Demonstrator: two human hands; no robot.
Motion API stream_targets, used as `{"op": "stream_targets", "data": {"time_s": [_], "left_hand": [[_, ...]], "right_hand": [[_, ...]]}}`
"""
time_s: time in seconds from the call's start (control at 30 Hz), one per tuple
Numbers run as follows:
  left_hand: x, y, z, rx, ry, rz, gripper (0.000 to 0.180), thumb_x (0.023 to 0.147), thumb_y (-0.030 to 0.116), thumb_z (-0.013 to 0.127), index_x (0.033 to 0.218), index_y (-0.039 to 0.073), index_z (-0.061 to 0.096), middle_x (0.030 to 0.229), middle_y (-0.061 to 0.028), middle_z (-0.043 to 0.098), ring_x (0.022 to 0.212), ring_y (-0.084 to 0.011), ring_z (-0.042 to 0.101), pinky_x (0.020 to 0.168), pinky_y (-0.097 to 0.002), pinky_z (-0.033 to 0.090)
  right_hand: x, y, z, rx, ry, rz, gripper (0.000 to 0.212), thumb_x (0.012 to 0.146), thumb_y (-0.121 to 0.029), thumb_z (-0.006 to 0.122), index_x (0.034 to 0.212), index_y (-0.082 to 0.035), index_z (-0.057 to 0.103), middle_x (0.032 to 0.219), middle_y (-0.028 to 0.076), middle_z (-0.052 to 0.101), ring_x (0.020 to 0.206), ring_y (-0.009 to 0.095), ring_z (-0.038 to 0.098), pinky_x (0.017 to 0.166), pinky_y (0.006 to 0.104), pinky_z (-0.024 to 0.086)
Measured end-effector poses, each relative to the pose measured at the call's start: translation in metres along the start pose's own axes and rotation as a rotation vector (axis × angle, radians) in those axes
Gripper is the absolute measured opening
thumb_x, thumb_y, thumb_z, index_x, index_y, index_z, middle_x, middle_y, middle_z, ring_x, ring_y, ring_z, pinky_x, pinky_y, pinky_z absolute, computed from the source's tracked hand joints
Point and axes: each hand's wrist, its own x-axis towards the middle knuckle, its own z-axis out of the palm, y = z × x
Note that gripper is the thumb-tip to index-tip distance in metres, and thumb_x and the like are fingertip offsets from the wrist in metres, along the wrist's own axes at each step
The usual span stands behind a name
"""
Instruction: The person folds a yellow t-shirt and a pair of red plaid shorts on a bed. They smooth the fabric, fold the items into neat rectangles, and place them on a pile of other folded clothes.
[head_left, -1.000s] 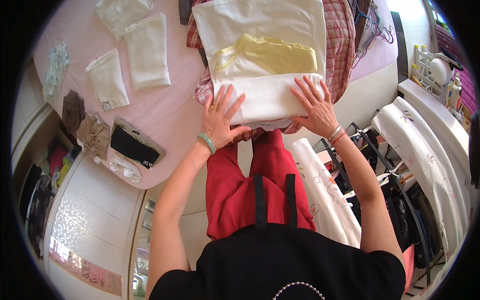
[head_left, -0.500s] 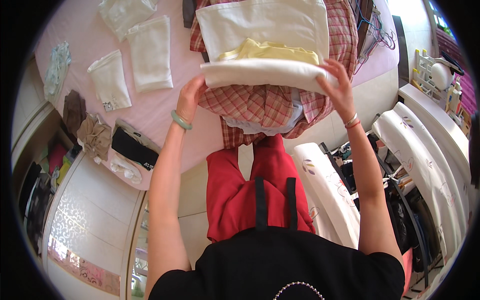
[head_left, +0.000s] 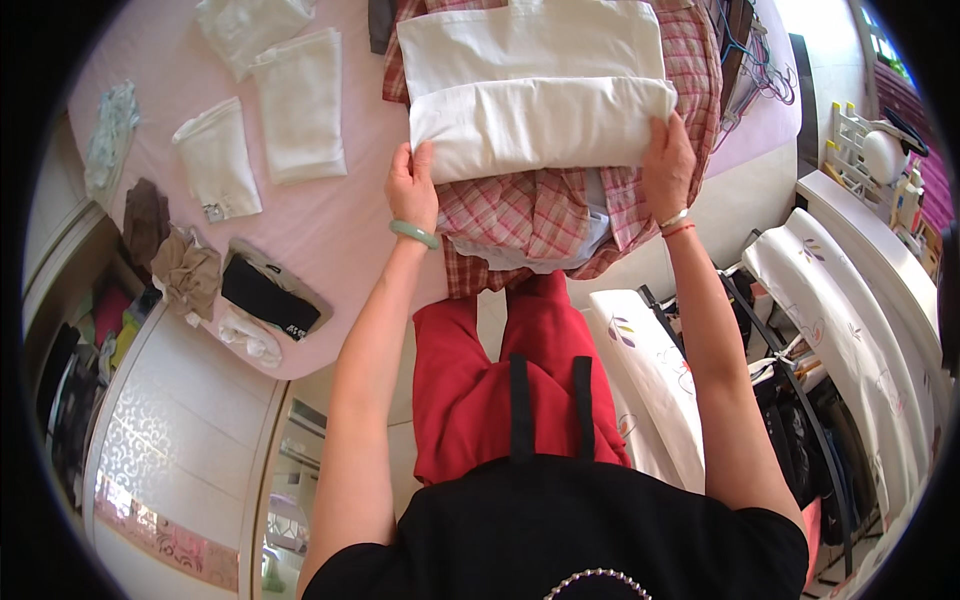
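A white garment (head_left: 540, 125) lies on the bed with its near part folded over in a wide flap. At the flap's near left corner my left hand (head_left: 411, 185) is closed, thumb on top of the cloth. My right hand (head_left: 669, 170) grips the right edge, its fingers partly hidden by the cloth. Beneath the white garment, red plaid clothing (head_left: 540, 210) spreads out toward me. Some pale blue-white cloth (head_left: 597, 225) shows among the plaid.
Folded white clothes (head_left: 300, 105) lie to the left on the pink bed sheet (head_left: 330, 220). A black folded garment (head_left: 262, 297) and crumpled brown cloth (head_left: 187, 268) are near the bed's left edge. Hangers (head_left: 765, 75) sit at the far right. A covered clothes rack (head_left: 830, 320) stands at my right.
The near part of the white garment has come down flat as a flap, covering the yellow cloth that showed before. My left hand has moved right and slightly nearer.
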Motion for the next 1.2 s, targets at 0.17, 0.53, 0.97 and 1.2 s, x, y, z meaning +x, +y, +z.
{"op": "stream_targets", "data": {"time_s": [0.17,0.53,0.97,1.2], "left_hand": [[-0.033,-0.006,-0.018,0.253,-0.018,0.002,0.026,0.099,0.024,0.056,0.088,0.001,0.056,0.063,-0.0101,0.044,0.057,-0.0175,0.038,0.056,-0.0310,0.039],[-0.075,-0.033,-0.032,0.133,0.015,-0.170,0.023,0.098,0.022,0.060,0.093,0.000,0.061,0.068,0.0007,0.057,0.064,-0.0080,0.045,0.062,-0.0239,0.041],[-0.036,0.026,-0.006,0.786,-0.528,0.606,0.053,0.098,0.043,0.049,0.146,0.022,0.041,0.155,-0.0104,0.030,0.144,-0.0300,0.026,0.115,-0.0475,0.021],[-0.022,-0.008,-0.026,0.761,-0.760,0.367,0.068,0.091,0.054,0.053,0.150,0.025,0.035,0.158,-0.0109,0.026,0.147,-0.0269,0.019,0.117,-0.0492,0.015]], "right_hand": [[-0.028,0.023,-0.003,-0.122,-0.001,-0.120,0.022,0.099,-0.017,0.050,0.113,-0.003,0.056,0.089,0.023,0.065,0.081,0.042,0.063,0.068,0.0463,0.050],[-0.051,0.025,0.000,-0.016,0.044,-0.019,0.033,0.101,-0.018,0.047,0.132,-0.007,0.048,0.097,0.023,0.067,0.087,0.040,0.066,0.073,0.0440,0.052],[-0.030,-0.026,-0.010,-0.538,-0.444,-0.529,0.059,0.091,-0.042,0.058,0.144,-0.021,0.042,0.154,0.000,0.035,0.145,0.019,0.024,0.117,0.0459,0.012],[-0.025,-0.001,-0.020,-0.414,-0.624,-0.557,0.075,0.083,-0.044,0.068,0.146,-0.016,0.039,0.155,0.005,0.032,0.146,0.021,0.024,0.119,0.0464,0.013]]}}
